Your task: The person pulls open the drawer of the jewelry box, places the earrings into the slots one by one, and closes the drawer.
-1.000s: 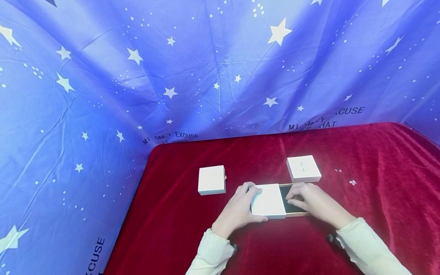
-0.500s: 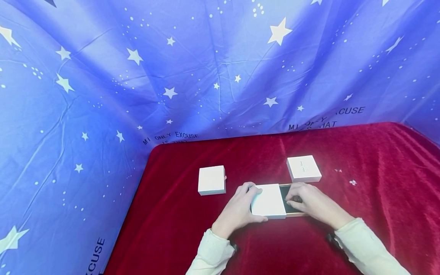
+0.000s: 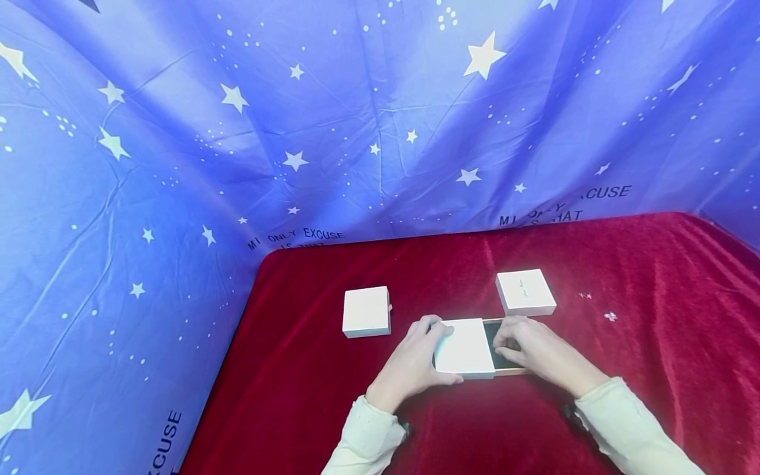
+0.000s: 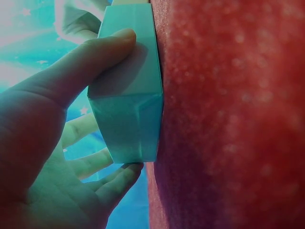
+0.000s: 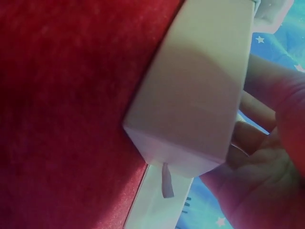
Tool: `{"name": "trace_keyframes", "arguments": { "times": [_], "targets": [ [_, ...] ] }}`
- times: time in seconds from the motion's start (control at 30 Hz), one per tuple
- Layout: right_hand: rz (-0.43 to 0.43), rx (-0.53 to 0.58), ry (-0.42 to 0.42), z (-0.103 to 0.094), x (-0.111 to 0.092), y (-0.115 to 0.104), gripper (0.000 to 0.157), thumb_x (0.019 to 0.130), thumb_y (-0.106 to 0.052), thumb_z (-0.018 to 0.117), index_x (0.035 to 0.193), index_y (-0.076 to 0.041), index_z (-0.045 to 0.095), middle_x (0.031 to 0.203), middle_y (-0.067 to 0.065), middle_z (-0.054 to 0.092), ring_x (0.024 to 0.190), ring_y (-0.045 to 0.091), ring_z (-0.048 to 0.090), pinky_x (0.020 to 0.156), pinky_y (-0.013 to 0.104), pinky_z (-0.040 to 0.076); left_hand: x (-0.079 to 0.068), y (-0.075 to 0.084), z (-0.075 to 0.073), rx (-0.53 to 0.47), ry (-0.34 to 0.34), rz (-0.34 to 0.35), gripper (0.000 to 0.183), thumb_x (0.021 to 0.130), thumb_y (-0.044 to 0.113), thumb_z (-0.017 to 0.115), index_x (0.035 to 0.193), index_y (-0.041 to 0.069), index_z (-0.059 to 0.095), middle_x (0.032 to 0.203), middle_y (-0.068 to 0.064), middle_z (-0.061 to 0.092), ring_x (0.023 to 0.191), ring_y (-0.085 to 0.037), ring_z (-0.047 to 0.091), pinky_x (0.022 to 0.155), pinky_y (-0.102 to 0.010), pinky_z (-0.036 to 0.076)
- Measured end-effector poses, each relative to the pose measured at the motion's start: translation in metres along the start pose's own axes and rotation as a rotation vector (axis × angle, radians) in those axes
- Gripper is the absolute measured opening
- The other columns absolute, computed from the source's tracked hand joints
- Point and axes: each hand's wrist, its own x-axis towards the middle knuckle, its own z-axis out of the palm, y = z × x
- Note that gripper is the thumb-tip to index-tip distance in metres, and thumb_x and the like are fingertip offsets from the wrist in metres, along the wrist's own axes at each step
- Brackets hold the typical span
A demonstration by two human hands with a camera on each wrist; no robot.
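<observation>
A white drawer-style box (image 3: 466, 348) lies on the red cloth, its inner tray (image 3: 512, 372) pulled partly out to the right, with a dark lining. My left hand (image 3: 406, 363) grips the box's left part, thumb on the near side (image 4: 126, 71) and fingers at the far side. Over the tray, my right hand (image 3: 537, 349) reaches down with fingers bent into it. Whatever may lie between those fingertips is hidden. In the right wrist view the tray's side (image 5: 195, 90) stands before the hand, and a ribbon tab (image 5: 167, 181) hangs from its end.
Another white box (image 3: 365, 311) with a small tab sits behind to the left. A lettered white box (image 3: 526, 291) stands just behind my right hand. Two small shiny trinkets lie at the right, one nearer (image 3: 610, 316) and one farther (image 3: 585, 295). A starry blue curtain (image 3: 380, 132) hangs behind.
My right hand shifts very slightly within the tray, its forearm edging left. The left hand and the boxes stay where they were.
</observation>
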Motion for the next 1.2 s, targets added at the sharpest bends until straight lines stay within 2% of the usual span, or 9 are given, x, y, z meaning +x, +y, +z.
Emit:
{"name": "trace_keyframes", "arguments": {
  "times": [0.27, 0.47, 0.7, 0.97, 1.1, 1.2],
  "targets": [
    [-0.043, 0.017, -0.008, -0.004, -0.004, 0.001, 0.012, 0.078, -0.007, 0.081, 0.082, -0.016, 0.075, 0.079, -0.014, 0.058, 0.070, 0.001, 0.051, 0.065, 0.024, 0.050, 0.000, 0.000, 0.000, -0.004, 0.005, 0.002, 0.078, 0.072, 0.045, 0.087, 0.136, 0.017, 0.054, 0.141, 0.003, 0.045, 0.121, -0.013, 0.046, 0.094, -0.021, 0.048],
    [-0.070, -0.006, 0.029, -0.007, -0.008, 0.001, 0.009, 0.080, -0.009, 0.080, 0.087, -0.014, 0.077, 0.082, -0.013, 0.058, 0.072, 0.000, 0.053, 0.066, 0.025, 0.051, -0.001, 0.000, 0.000, 0.000, 0.010, 0.004, 0.078, 0.072, 0.045, 0.087, 0.136, 0.017, 0.054, 0.141, 0.002, 0.045, 0.122, -0.014, 0.046, 0.095, -0.022, 0.047],
    [-0.094, -0.016, 0.119, -0.010, -0.010, 0.004, 0.011, 0.078, -0.009, 0.082, 0.087, -0.014, 0.077, 0.083, -0.013, 0.061, 0.073, 0.001, 0.057, 0.067, 0.026, 0.053, 0.000, 0.001, 0.000, -0.003, 0.009, 0.000, 0.078, 0.072, 0.045, 0.087, 0.137, 0.017, 0.054, 0.141, 0.002, 0.045, 0.122, -0.014, 0.045, 0.095, -0.023, 0.048],
    [-0.014, -0.080, 0.137, -0.020, -0.015, 0.008, 0.018, 0.077, -0.009, 0.082, 0.093, -0.011, 0.075, 0.091, -0.003, 0.070, 0.086, 0.020, 0.067, 0.079, 0.042, 0.056, 0.001, -0.001, 0.002, 0.009, 0.020, 0.005, 0.077, 0.071, 0.045, 0.087, 0.136, 0.018, 0.054, 0.140, 0.002, 0.046, 0.121, -0.014, 0.045, 0.095, -0.022, 0.048],
    [0.025, -0.082, 0.146, -0.023, -0.019, 0.011, 0.017, 0.079, -0.008, 0.080, 0.095, -0.011, 0.074, 0.093, 0.000, 0.071, 0.085, 0.020, 0.068, 0.078, 0.043, 0.056, 0.001, -0.001, 0.002, 0.009, 0.020, 0.007, 0.077, 0.071, 0.045, 0.088, 0.135, 0.017, 0.054, 0.139, 0.002, 0.046, 0.121, -0.014, 0.045, 0.095, -0.022, 0.048],
    [0.061, -0.067, 0.186, -0.024, -0.022, 0.015, 0.015, 0.080, -0.009, 0.079, 0.094, -0.011, 0.074, 0.091, 0.000, 0.071, 0.081, 0.018, 0.067, 0.075, 0.042, 0.056, 0.001, 0.000, 0.001, 0.008, 0.020, 0.008, 0.078, 0.071, 0.045, 0.088, 0.136, 0.017, 0.054, 0.140, 0.002, 0.046, 0.121, -0.014, 0.045, 0.095, -0.022, 0.048]
  ]
}}
